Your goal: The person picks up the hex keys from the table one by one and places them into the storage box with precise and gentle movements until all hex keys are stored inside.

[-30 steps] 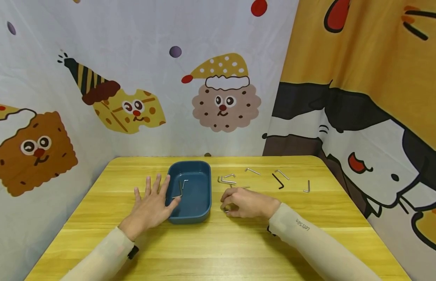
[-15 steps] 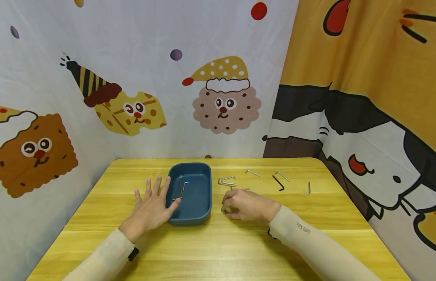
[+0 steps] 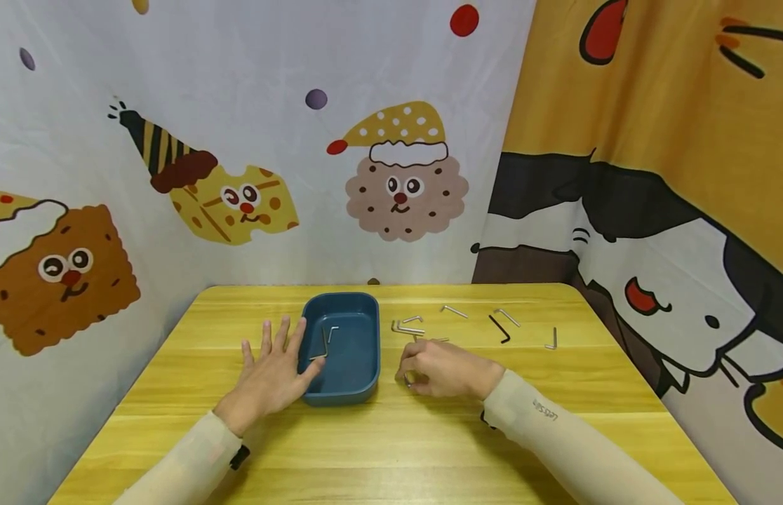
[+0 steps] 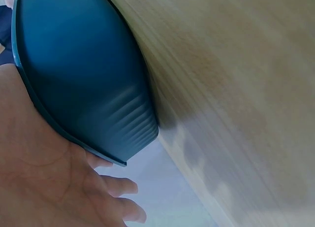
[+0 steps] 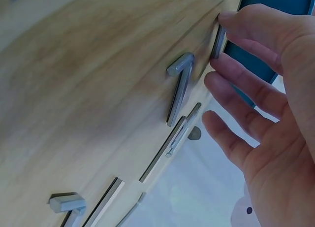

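My left hand (image 3: 271, 375) lies with spread, straight fingers at the left rim of a deep blue plastic box (image 3: 347, 389); in the left wrist view the palm is against the box wall (image 4: 83, 64). Two L-shaped hex keys (image 3: 325, 345) are inside the box. To the right of it, my right hand (image 3: 445, 368) is low over the table. Its thumb and fingers pinch a short silver hex key (image 5: 218, 42), mostly hidden in the head view. Another hex key (image 5: 180, 91) lies close to those fingertips.
Behind the right hand lie several silver hex keys (image 3: 409, 330). Farther right are a black hex key (image 3: 500, 330) and another silver one (image 3: 554, 338). The wooden table (image 3: 391, 463) ends at a printed cloth (image 3: 271, 259) behind.
The right fingers have shifted slightly in place, and a little of the silver hex key now shows between them. The left hand and the box stay put.
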`<state>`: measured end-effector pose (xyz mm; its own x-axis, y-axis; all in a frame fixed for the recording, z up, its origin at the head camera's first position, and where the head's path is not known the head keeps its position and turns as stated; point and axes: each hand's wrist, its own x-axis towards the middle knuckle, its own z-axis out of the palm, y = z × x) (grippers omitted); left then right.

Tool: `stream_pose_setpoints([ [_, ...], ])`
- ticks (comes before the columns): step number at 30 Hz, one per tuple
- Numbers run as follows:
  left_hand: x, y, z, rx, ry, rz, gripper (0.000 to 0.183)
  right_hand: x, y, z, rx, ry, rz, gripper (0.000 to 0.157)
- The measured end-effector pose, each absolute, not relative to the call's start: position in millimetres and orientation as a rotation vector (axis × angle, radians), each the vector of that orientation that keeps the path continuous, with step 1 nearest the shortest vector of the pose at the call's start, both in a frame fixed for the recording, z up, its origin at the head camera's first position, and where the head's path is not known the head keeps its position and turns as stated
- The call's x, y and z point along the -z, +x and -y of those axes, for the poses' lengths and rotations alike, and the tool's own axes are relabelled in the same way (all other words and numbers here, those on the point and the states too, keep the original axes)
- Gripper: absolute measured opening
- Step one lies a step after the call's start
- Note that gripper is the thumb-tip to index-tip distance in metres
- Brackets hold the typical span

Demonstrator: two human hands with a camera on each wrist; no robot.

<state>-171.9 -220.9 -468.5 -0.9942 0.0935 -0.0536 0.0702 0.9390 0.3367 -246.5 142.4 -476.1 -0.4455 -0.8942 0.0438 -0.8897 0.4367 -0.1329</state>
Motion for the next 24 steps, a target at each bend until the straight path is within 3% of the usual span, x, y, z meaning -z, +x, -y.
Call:
stream_pose_setpoints([
  [24, 469.3, -172.6, 221.1, -0.502, 0.135, -3.042, 0.097, 473.8, -246.5, -142.3, 0.124, -1.788, -2.694, 0.027],
])
